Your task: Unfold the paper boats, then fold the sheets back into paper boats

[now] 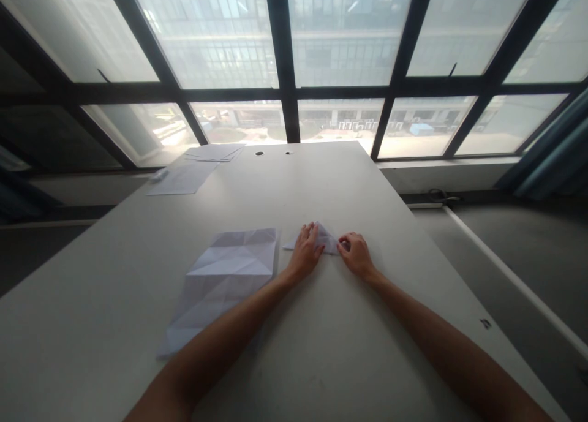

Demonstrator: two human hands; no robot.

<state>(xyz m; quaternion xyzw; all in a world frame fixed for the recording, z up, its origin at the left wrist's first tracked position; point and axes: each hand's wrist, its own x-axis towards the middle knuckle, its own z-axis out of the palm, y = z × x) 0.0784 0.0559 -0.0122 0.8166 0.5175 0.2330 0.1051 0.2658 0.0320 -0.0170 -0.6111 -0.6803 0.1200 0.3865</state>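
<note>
A small folded sheet of white paper lies on the white table, its peak pointing toward the window. Across its left part my left hand rests flat, fingers stretched out and pressing the paper down. My right hand is at the paper's right corner, thumb and index finger pinched on it. Part of the folded paper is hidden under the left hand. To the left lies a larger creased sheet of paper, opened out, with my left forearm covering its near right edge.
The white table reaches to the window. Several loose paper sheets lie at its far left, with a small whitish item beside them. Two cable holes sit near the far edge. A small dark mark is near the right edge.
</note>
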